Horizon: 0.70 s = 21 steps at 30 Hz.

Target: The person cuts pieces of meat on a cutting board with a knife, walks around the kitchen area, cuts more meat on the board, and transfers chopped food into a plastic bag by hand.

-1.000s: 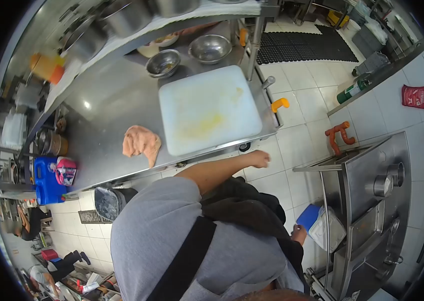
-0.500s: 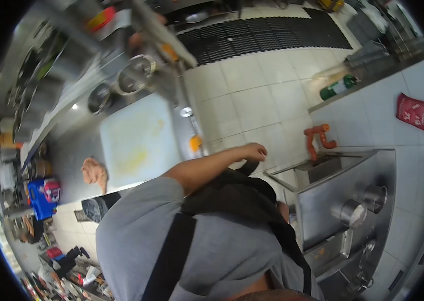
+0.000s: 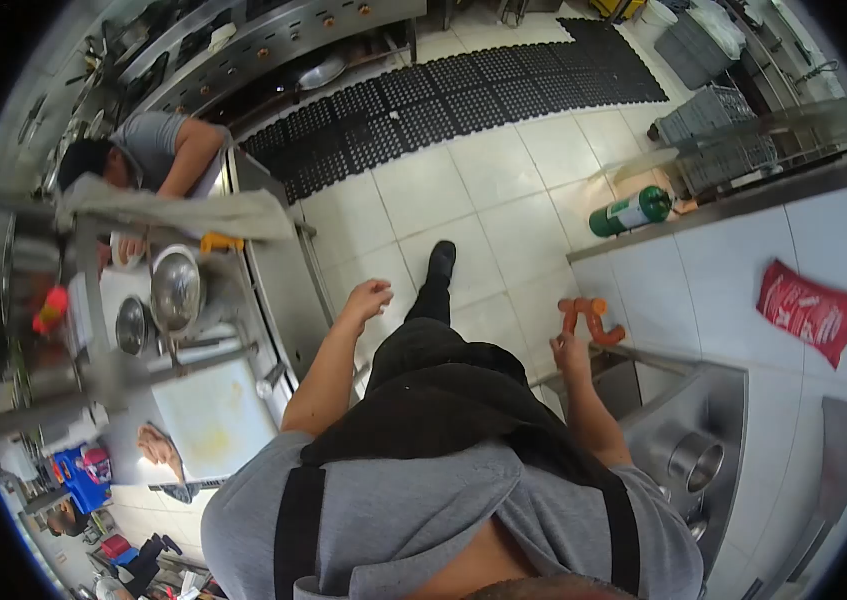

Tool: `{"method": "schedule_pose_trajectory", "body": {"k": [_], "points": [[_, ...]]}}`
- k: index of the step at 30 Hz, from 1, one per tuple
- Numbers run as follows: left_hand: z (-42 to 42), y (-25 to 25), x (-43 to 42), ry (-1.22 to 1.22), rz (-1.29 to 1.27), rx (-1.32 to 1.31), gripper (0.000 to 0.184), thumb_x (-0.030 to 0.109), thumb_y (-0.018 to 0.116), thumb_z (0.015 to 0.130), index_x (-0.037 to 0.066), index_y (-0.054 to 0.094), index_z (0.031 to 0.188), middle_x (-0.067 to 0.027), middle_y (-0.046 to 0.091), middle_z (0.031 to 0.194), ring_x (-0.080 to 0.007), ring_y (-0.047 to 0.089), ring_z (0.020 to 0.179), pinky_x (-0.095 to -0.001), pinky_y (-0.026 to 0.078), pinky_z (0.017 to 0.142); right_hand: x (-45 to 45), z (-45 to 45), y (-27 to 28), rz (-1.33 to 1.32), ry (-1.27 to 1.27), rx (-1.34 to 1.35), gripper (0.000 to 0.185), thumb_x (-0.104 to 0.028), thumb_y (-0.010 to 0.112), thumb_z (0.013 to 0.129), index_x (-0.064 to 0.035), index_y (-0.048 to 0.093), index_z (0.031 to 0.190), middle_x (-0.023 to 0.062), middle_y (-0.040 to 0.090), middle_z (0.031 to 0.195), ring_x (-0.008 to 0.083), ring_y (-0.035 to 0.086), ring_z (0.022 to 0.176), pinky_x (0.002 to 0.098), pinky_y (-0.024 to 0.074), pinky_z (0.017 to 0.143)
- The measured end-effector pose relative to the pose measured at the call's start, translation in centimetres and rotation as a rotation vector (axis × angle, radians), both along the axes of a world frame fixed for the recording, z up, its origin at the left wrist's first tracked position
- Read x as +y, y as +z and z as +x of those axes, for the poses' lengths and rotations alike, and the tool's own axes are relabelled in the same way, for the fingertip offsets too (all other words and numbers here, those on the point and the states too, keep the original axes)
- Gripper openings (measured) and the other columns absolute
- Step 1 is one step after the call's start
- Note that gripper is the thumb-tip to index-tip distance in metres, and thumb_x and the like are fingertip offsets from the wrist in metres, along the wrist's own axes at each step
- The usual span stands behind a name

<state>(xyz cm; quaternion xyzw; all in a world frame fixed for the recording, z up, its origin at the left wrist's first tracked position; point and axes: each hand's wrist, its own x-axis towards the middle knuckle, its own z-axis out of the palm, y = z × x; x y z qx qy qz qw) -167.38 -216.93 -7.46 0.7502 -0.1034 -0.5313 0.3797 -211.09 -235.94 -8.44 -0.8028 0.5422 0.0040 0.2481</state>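
My left hand (image 3: 370, 299) hangs in mid-air over the tiled floor, its fingers loosely curled and holding nothing visible. To its left is the steel counter, which carries a white cutting board (image 3: 215, 420) with yellowish stains and a piece of raw poultry (image 3: 158, 448). On the other side, my right hand (image 3: 570, 352) is near an orange, pipe-like curved piece (image 3: 591, 320) and the sink's edge. Its fingers are bent, with no object visible in them; whether it touches the orange piece I cannot tell. One black shoe (image 3: 440, 262) shows ahead of my dark apron (image 3: 433, 400).
A co-worker (image 3: 168, 150) leans over the counter's far end, near steel bowls (image 3: 176, 290). Ahead lie a black rubber mat (image 3: 483, 90) and a stove (image 3: 323, 25). On the right are a green cylinder (image 3: 631, 212), a red packet (image 3: 813, 310) and a steel pot (image 3: 695, 462).
The cutting board and poultry now appear lower and farther left as my view shifts forward. My left hand has swung leftward from across my front; my right hand has come into view.
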Motion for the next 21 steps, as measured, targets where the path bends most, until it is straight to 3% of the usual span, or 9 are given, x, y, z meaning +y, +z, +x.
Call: {"method": "schedule_pose_trajectory", "body": {"k": [2,3,5,8,10,13,14,17,21], "points": [[2.8,-2.7,-2.3,-0.014,0.087,-0.024,0.038,0.017,0.069,0.08,0.007,0.063,0.115,-0.0045,0.066,0.096,-0.0144,0.061,0.082,-0.0296,0.05,0.064,-1.0,0.0,-2.1,-0.084,0.164,0.056,0.025,-0.022,0.066,0.082,0.0011,0.065,0.076,0.0245,0.063,0.072,0.0433,0.063,0.073,0.051,0.0497,0.069],[4.4,-2.6,-4.1,-0.031,0.128,-0.042,0.037,0.018,0.069,0.079,0.007,0.064,0.114,-0.0038,0.066,0.093,-0.0141,0.06,0.078,-0.0292,0.05,0.061,-2.5,-0.3,-4.0,0.132,0.181,0.224,0.033,-0.036,0.06,0.086,-0.0033,0.067,0.082,0.0233,0.066,0.083,0.0429,0.065,0.081,0.0509,0.0511,0.074],[7.6,-1.5,-9.2,-0.058,0.18,-0.023,0.034,0.017,0.07,0.076,0.008,0.066,0.109,-0.0026,0.064,0.086,-0.0129,0.059,0.074,-0.0276,0.048,0.055,-4.5,1.2,-2.1,0.217,0.104,0.213,0.031,-0.03,0.06,0.084,-0.001,0.066,0.08,0.0221,0.066,0.081,0.0412,0.065,0.081,0.0504,0.0514,0.074],[14.1,-3.9,-20.0,-0.339,0.056,-0.38,0.042,0.023,0.07,0.078,0.007,0.064,0.116,-0.0109,0.068,0.101,-0.0207,0.065,0.084,-0.0346,0.053,0.069,-11.2,4.1,-0.4,0.207,0.082,0.16,0.03,-0.028,0.06,0.084,0.0006,0.067,0.078,0.0224,0.067,0.082,0.0396,0.066,0.079,0.0494,0.0514,0.072],[17.2,-0.2,-28.8,-0.473,0.058,-0.538,0.049,0.034,0.068,0.073,0.009,0.066,0.115,-0.0137,0.069,0.109,-0.0286,0.065,0.103,-0.0368,0.05,0.092,-16.0,5.4,-2.3,0.149,-0.176,-0.042,0.029,-0.025,0.061,0.085,0.0021,0.067,0.078,0.021,0.067,0.077,0.0374,0.066,0.074,0.0479,0.0507,0.068],[19.3,5.5,-41.4,-0.416,-0.115,-0.646,0.046,0.03,0.067,0.075,0.008,0.066,0.115,-0.0132,0.068,0.11,-0.028,0.065,0.102,-0.0366,0.051,0.089,-24.1,8.4,-1.6,0.153,-0.319,-0.052,0.029,-0.027,0.059,0.088,0.0004,0.068,0.087,0.0168,0.067,0.067,0.0242,0.068,0.059,0.0389,0.0514,0.054],[20.1,5.6,-45.3,-0.393,-0.199,-0.653,0.045,0.027,0.067,0.075,0.007,0.065,0.115,-0.0125,0.069,0.106,-0.0274,0.065,0.098,-0.0363,0.051,0.087,-25.7,13.3,6.7,0.281,-0.441,-0.121,0.029,-0.027,0.06,0.087,0.0001,0.07,0.09,0.0162,0.068,0.068,0.0223,0.068,0.057,0.0373,0.0519,0.053],[19.9,10.3,-54.3,-0.339,-0.227,-0.583,0.045,0.026,0.068,0.074,0.007,0.065,0.115,-0.0115,0.069,0.101,-0.0264,0.065,0.096,-0.0363,0.051,0.085,-31.4,13.9,2.3,0.251,-0.45,-0.105,0.032,-0.031,0.062,0.086,-0.0009,0.069,0.091,0.0181,0.067,0.07,0.0322,0.069,0.07,0.0421,0.0526,0.067],[21.4,6.4,-61.2,-0.545,-0.229,-0.811,0.037,0.029,0.062,0.079,0.009,0.067,0.11,-0.0155,0.069,0.102,-0.0308,0.066,0.095,-0.04,0.052,0.084,-36.8,13.9,-1.4,0.161,-0.261,-0.035,0.034,-0.034,0.061,0.086,-0.0008,0.069,0.091,0.0206,0.068,0.076,0.0356,0.068,0.074,0.0442,0.0525,0.071]]}}
